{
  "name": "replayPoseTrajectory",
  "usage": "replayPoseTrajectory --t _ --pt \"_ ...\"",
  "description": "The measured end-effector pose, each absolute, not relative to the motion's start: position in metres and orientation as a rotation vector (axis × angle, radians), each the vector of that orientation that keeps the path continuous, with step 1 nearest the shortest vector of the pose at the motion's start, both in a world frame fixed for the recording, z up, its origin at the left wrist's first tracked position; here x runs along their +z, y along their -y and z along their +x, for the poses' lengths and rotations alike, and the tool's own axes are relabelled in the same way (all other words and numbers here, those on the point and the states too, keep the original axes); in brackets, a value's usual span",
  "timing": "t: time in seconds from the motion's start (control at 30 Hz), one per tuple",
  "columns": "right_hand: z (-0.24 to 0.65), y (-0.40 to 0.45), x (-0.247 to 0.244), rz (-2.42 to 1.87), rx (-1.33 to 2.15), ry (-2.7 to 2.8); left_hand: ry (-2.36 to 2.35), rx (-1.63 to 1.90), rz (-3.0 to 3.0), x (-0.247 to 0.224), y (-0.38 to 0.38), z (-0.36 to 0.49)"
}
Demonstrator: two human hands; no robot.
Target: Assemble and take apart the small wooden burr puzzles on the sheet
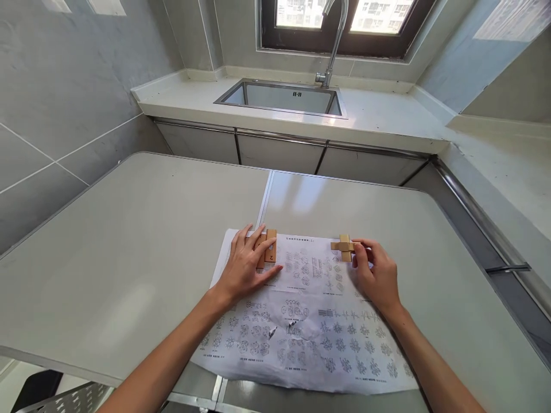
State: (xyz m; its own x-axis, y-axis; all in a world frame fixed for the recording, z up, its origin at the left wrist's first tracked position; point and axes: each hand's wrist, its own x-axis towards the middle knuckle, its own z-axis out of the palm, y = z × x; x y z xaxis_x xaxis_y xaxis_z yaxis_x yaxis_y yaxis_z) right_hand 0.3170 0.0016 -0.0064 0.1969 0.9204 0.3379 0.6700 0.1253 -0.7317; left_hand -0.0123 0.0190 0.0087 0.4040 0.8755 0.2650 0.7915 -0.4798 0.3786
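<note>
My left hand [245, 261] lies flat with its fingers spread at the top left of a printed instruction sheet [297, 295]. Under and beside its fingers are flat brown wooden pieces [270, 245], one marked with a "2"; the hand partly covers them. At the sheet's top right edge, my right hand [376, 272] pinches one arm of a light wooden cross-shaped puzzle [344, 248] between thumb and fingers. The cross is made of interlocked bars. Small line diagrams fill the sheet, which is creased and has small tears near its middle.
The sheet rests on a pale folding table [129, 229] with a metal seam [264, 198] down it. Beyond stands a counter [379, 112] with a sink [284, 94] and a tall faucet [338, 43]. A dark object [38, 387] and a perforated metal surface [71, 400] show below the left edge.
</note>
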Motion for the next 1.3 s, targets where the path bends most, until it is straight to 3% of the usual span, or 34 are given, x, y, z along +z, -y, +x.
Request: replayPoseTrajectory --t 0.47,1.3 --pt "0.333 -0.009 -0.016 -1.782 0.306 1.400 -1.426 0.642 2.389 0.005 -0.017 -0.013" --pt "0.328 -0.009 -0.017 -1.683 0.456 1.323 -1.228 0.501 2.591 0.007 -0.011 -0.006"
